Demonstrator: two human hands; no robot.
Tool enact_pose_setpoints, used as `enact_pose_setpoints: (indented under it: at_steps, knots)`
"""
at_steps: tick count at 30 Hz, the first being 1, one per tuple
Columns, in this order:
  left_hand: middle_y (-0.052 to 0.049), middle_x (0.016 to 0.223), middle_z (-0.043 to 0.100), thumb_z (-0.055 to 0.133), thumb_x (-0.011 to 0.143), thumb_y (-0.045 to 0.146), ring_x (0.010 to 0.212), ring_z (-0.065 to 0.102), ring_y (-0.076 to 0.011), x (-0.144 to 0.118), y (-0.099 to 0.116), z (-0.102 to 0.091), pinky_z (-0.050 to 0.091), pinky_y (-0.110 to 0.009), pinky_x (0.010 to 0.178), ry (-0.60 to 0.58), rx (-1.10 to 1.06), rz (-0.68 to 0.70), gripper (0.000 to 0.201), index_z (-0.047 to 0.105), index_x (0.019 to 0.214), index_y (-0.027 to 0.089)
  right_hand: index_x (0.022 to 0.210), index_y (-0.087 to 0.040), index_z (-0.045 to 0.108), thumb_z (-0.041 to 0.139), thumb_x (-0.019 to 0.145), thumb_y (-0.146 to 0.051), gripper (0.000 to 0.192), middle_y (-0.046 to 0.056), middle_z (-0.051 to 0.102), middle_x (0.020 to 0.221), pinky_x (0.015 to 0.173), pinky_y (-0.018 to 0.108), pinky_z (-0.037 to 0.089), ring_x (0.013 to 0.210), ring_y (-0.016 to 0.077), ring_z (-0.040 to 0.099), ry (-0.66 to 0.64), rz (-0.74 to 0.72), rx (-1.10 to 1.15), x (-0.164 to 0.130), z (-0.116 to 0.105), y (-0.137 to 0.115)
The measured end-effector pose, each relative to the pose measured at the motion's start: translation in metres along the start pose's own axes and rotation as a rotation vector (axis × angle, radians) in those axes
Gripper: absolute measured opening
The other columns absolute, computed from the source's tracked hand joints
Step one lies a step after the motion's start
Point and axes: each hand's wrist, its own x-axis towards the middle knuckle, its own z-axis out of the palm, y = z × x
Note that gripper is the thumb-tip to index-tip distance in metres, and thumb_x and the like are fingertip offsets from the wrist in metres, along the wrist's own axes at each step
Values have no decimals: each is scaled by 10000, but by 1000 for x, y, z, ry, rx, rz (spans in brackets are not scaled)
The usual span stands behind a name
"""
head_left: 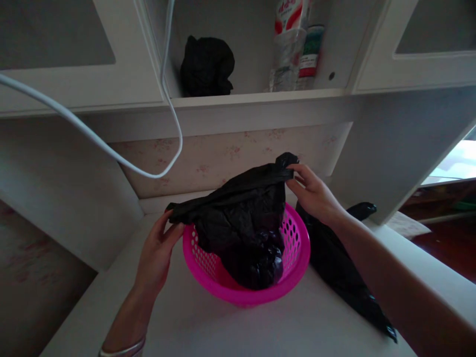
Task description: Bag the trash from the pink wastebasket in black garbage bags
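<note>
White desk, hands holding bag

A home, by the look of it — domestic furniture and decoration on every side. Pale wallpaper with small reddish flowers backs a white cabinet unit, whose framed doors flank an open shelf holding labelled plastic bottles. Below lies a white surface bearing a bright pink perforated basket, ordinary household ware. Which room it is — that I cannot tell.
</note>
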Motion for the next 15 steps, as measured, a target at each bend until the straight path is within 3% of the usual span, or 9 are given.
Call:
enact_pose_setpoints:
  at_steps: [3, 5, 7, 9, 11, 13, 15]
  knots:
    - [-63, 1138, 796, 952, 677, 421, 1025, 732, -213, 12, -6, 1, 595, -298, 913, 70, -145, 9, 441, 809, 1029, 198, 1498, -332, 514, 591, 984, -392, 523, 21, 531, 1587, 1275, 507, 311, 1492, 258, 464, -140, -101, -4, 1, 2, -5]
    - [-34, 972, 811, 950, 667, 447, 850, 737, -167, 19, -8, -1, 615, -251, 780, 125, -222, 28, 380, 804, 910, 195, 1627, -363, 322, 601, 993, -353, 693, 27, 432, 1663, 1293, 534, 279, 1548, 262, 385, -139, -121, -46, -12, 0, -18]
    - [8, 892, 805, 938, 690, 433, 738, 717, -130, 25, -6, -5, 606, -213, 684, 170, -272, 44, 323, 789, 878, 216, 1655, -353, 253, 611, 998, -314, 749, 58, 522, 1598, 1266, 547, 341, 1502, 266, 461, -56, -148, -108, -39, -3, -37]
    - [44, 877, 803, 889, 770, 378, 714, 709, -111, 31, -2, -8, 595, -189, 654, 190, -318, 44, 220, 781, 901, 237, 1584, -340, 407, 615, 1000, -259, 625, 57, 690, 1406, 1161, 485, 486, 1348, 248, 619, 21, -243, -171, -73, -4, -59]
    - [54, 948, 813, 768, 901, 353, 826, 731, -118, 38, 6, -12, 606, -196, 736, 178, -347, 29, 130, 780, 968, 243, 1336, -257, 630, 609, 978, -166, 370, 59, 781, 1154, 1009, 382, 571, 1110, 214, 730, -26, -410, -205, -106, -3, -76]
    - [56, 1028, 813, 608, 1012, 347, 1028, 723, -133, 46, 16, -16, 594, -220, 894, 162, -357, 23, 200, 774, 1011, 236, 1193, -180, 671, 633, 956, -169, 241, 58, 791, 1027, 1048, 381, 516, 989, 198, 743, -115, -528, -255, -128, 0, -84]
    - [51, 1089, 802, 488, 1061, 330, 1203, 665, -143, 53, 27, -20, 539, -243, 1028, 169, -347, 48, 293, 760, 1027, 227, 1079, -164, 685, 646, 951, -165, 134, 32, 775, 913, 1128, 416, 427, 892, 179, 730, -143, -548, -278, -139, 5, -83]
